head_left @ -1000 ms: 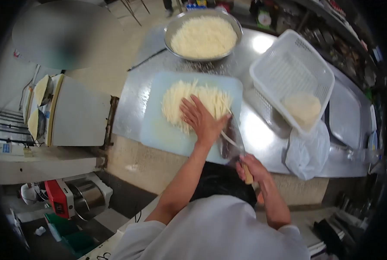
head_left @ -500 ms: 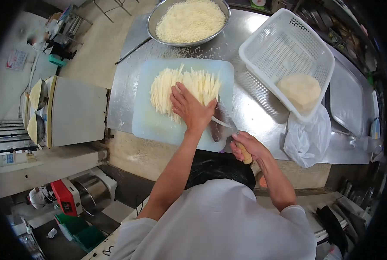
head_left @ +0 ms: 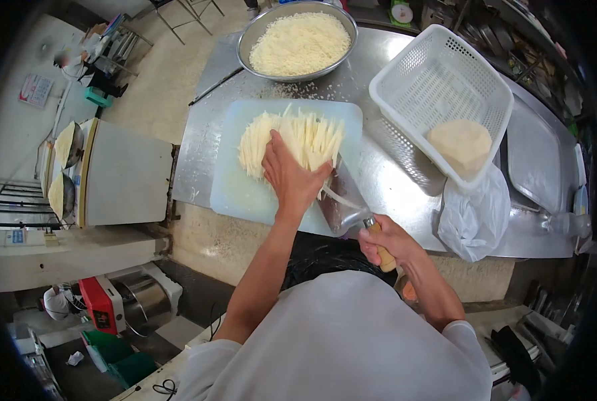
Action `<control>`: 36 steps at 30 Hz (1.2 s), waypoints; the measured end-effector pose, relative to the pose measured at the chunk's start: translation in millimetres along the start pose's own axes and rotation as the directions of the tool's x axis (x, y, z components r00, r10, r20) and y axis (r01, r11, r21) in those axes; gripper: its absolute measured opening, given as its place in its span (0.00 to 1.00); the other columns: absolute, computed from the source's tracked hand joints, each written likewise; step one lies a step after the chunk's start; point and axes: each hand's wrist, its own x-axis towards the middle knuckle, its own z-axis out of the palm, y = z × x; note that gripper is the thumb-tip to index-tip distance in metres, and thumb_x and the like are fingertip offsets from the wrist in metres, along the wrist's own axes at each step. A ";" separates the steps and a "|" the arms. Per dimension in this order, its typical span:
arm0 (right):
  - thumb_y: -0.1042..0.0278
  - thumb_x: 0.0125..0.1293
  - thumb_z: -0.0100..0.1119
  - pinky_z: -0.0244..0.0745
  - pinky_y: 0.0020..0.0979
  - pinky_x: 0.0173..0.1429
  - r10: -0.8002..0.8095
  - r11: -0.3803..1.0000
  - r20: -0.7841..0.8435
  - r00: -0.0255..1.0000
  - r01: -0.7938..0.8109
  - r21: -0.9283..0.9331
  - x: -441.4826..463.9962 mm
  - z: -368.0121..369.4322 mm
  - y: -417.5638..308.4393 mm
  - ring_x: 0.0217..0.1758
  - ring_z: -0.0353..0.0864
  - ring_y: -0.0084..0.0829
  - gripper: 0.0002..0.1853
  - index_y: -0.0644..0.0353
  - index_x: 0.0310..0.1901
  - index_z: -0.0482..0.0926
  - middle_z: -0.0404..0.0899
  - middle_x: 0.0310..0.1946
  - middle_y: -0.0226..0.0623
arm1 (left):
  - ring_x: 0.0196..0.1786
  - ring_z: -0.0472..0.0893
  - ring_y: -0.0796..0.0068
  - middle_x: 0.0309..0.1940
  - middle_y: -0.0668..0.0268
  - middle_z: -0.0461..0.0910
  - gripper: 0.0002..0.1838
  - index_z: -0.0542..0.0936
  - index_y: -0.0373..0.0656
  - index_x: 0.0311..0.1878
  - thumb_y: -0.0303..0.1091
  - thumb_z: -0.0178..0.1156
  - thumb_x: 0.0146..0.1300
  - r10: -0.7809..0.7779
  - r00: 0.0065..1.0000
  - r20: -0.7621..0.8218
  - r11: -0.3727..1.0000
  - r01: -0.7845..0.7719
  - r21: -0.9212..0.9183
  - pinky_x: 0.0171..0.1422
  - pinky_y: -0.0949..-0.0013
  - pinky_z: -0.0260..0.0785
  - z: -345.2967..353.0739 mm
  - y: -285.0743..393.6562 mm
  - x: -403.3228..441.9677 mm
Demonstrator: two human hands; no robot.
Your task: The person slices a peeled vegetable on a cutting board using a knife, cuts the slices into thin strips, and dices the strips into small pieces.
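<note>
Pale, thin strips (head_left: 314, 137) lie in a broad heap on a light-blue cutting board (head_left: 235, 197). My left hand (head_left: 290, 175) rests on the near side of the heap, thumb apart from the fingers, which curve over the strips. Wrapped round a wooden handle (head_left: 384, 254), my right hand (head_left: 395, 242) holds a wide-bladed knife (head_left: 342, 200). The blade lies at the board's right part, its far end close to my left thumb and the right edge of the heap.
Behind the board stands a metal bowl (head_left: 241, 50) of pale chopped bits. To the right are a white perforated basket (head_left: 405, 87) with a pale round lump (head_left: 460, 148), a plastic bag (head_left: 473, 217) and a metal tray (head_left: 533, 157). A person (head_left: 88, 70) is far left.
The fingers of my left hand have drawn closer together and bent over the strips. The knife has shifted slightly against the board. The whole view has also shifted with the camera.
</note>
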 end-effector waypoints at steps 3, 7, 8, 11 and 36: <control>0.62 0.77 0.67 0.71 0.27 0.23 0.065 0.998 0.016 0.998 -0.065 -0.013 -2.6 22.6 0.3 0.18 0.73 0.22 0.14 0.60 0.48 0.72 0.71 0.23 0.28 | 0.80 0.58 0.35 0.78 0.35 0.60 0.72 0.49 0.28 0.84 0.48 0.84 0.44 0.039 0.996 -0.076 0.999 -0.039 0.002 0.85 0.40 0.47 -19.8 -19.8 -14.5; 0.64 0.76 0.67 0.71 0.28 0.23 0.129 0.989 0.054 0.990 -0.125 -0.082 29.5 31.2 23.0 0.18 0.73 0.23 0.13 0.60 0.49 0.73 0.72 0.24 0.29 | 0.80 0.57 0.35 0.78 0.33 0.57 0.70 0.47 0.27 0.84 0.44 0.84 0.48 0.071 0.992 -0.108 0.996 -0.075 -0.038 0.83 0.38 0.50 -28.5 -89.6 -17.6; 0.64 0.76 0.67 0.71 0.29 0.23 0.142 0.985 0.041 0.989 -0.138 -0.101 33.5 33.2 26.0 0.19 0.73 0.23 0.14 0.60 0.50 0.73 0.72 0.24 0.29 | 0.80 0.57 0.35 0.78 0.33 0.57 0.69 0.47 0.26 0.84 0.44 0.84 0.48 0.056 0.994 -0.098 0.996 -0.062 -0.061 0.83 0.38 0.50 -24.9 -105.8 -16.1; 0.65 0.75 0.68 0.73 0.28 0.24 0.176 0.975 -0.029 0.984 -0.178 -0.134 4.5 24.9 20.6 0.19 0.75 0.23 0.16 0.62 0.56 0.75 0.73 0.24 0.28 | 0.80 0.57 0.36 0.78 0.35 0.56 0.71 0.43 0.26 0.84 0.44 0.84 0.49 -0.069 0.997 -0.033 0.987 0.064 -0.145 0.85 0.41 0.50 -22.2 -110.9 -3.3; 0.67 0.65 0.62 0.82 0.52 0.49 -0.368 0.709 -0.434 0.823 -0.054 -0.703 169.1 118.0 69.2 0.41 0.88 0.65 0.43 0.87 0.71 0.51 0.83 0.35 0.69 | 0.87 0.41 0.41 0.85 0.36 0.44 0.72 0.35 0.26 0.85 0.63 0.74 0.63 -0.243 0.906 0.347 0.853 0.369 -0.369 0.90 0.48 0.34 -50.0 -151.6 52.4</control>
